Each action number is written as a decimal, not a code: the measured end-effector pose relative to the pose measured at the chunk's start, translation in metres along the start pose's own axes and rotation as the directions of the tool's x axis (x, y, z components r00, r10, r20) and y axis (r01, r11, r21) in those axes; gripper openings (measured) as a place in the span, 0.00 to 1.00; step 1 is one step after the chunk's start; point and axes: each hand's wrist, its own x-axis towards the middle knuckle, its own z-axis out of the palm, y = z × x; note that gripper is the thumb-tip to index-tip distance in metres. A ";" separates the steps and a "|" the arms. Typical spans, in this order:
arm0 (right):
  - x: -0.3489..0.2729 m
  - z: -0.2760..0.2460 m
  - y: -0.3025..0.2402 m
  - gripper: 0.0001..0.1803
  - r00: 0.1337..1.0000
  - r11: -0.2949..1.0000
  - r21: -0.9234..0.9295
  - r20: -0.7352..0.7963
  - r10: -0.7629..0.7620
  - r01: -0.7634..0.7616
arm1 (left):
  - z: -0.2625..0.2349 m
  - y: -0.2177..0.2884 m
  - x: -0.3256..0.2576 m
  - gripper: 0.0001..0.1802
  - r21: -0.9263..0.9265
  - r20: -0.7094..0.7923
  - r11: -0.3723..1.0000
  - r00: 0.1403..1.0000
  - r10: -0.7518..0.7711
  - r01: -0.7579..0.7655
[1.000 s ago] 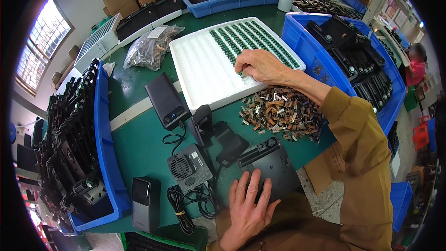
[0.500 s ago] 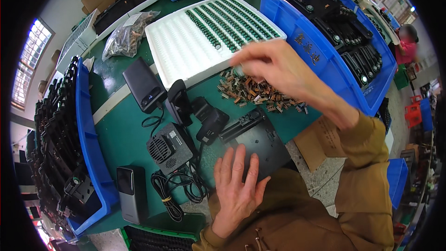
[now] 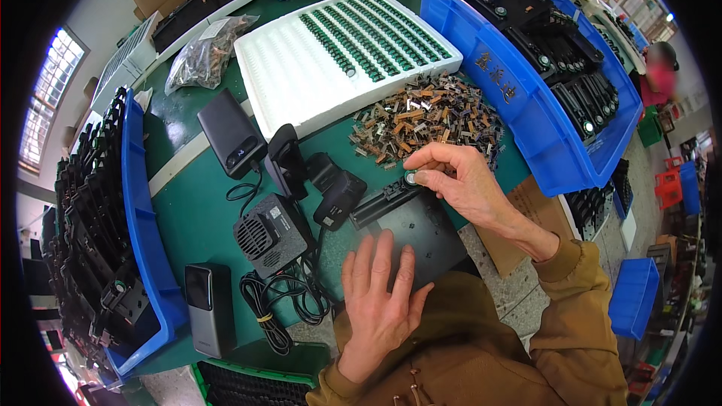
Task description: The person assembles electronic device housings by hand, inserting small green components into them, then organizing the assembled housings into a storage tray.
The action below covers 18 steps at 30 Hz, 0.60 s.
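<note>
My right hand (image 3: 455, 180) pinches a small round green part (image 3: 411, 178) between thumb and fingertips, just above the ridged top edge of a flat black plastic plate (image 3: 410, 229). My left hand (image 3: 380, 297) lies flat with fingers spread on the plate's near part, holding it down on the green table. A pile of small brown and grey metal pieces (image 3: 425, 116) lies just beyond my right hand. Behind it stands a white foam tray (image 3: 293, 79) with rows of green parts in its right half.
A blue bin (image 3: 519, 98) of black parts stands at the right, another blue bin (image 3: 143, 233) at the left. Black devices with cables (image 3: 274, 229), a dark power bank (image 3: 229, 139), a grey box (image 3: 204, 308) and a clear bag of parts (image 3: 207, 53) lie on the table. A person sits far right.
My right hand came back from the white tray, past the metal pile, down to the black plate's top edge with a green part. My left hand stayed on the plate.
</note>
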 end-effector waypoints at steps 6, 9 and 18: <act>-0.002 0.007 0.012 0.08 0.982 0.977 -0.132 -0.067 -0.174 0.165 | 0.000 -0.001 0.000 0.33 0.019 0.006 1.000 1.000 0.000 -0.001; -0.005 0.004 0.015 0.08 0.981 0.977 -0.142 -0.091 -0.170 0.156 | 0.000 0.000 0.001 0.33 0.020 0.018 1.000 1.000 0.005 -0.006; -0.007 0.003 0.010 0.10 0.911 0.833 -0.399 0.017 -0.412 0.384 | 0.000 -0.001 0.001 0.33 0.028 0.023 1.000 1.000 0.008 -0.009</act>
